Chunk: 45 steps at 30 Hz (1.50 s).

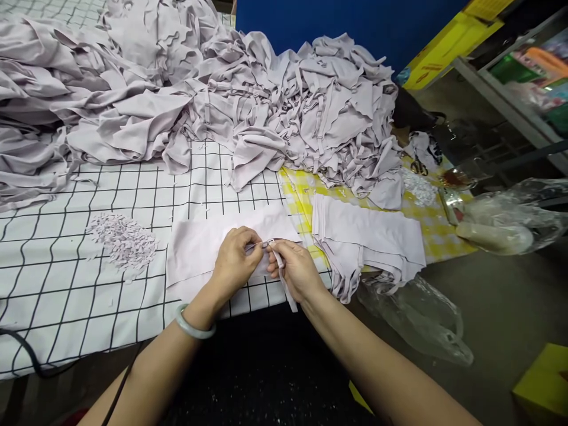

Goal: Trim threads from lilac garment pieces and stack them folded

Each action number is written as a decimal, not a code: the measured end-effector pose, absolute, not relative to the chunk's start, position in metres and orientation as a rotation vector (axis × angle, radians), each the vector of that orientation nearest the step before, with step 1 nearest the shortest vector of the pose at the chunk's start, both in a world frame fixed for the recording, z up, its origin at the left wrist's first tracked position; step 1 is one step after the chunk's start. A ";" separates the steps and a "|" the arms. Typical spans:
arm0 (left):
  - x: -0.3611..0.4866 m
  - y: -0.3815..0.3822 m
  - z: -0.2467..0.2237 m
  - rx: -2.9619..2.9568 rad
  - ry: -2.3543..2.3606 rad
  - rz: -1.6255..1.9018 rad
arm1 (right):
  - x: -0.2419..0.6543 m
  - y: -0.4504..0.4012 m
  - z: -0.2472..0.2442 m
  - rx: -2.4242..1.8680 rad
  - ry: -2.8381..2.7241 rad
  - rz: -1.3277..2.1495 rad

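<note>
A narrow pale fabric strap (pixel 289 294) hangs from my right hand (pixel 295 267), whose thumb and fingers pinch it near its upper end. My left hand (pixel 236 255) is closed in a pinch on the same strap's end, just left of the right fingertips. A small dark bit shows between the two hands, too small to make out. Beneath both hands a flat pale mauve fabric piece (pixel 190 248) lies on the white checked cloth (pixel 57 284). A stack of similar pieces (pixel 377 231) rests to the right, its straps hanging at the near edge.
A large heap of mauve fabric (pixel 328 106) spans the back. Small fabric scraps (pixel 124 241) form a pile at left. Scissors (pixel 418 167) lie at right on the yellow checked cloth (pixel 444 236), near clear plastic bags (pixel 501 231). Yellow boxes (pixel 452 44) stand beyond.
</note>
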<state>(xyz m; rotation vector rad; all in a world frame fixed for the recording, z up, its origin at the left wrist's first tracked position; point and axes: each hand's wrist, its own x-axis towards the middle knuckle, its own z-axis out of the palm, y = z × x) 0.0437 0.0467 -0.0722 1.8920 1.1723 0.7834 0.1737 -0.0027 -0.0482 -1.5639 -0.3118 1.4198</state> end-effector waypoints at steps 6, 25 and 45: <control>0.045 0.046 -0.074 1.896 1.151 0.799 | 0.171 -0.002 -0.048 -1.585 -0.340 1.462; 0.059 0.055 -0.072 2.527 1.057 -0.028 | 0.206 -0.140 -0.052 -1.910 -1.020 1.138; -0.093 -0.048 -0.062 2.047 0.962 0.744 | 0.080 -0.117 -0.094 -1.240 -1.405 1.769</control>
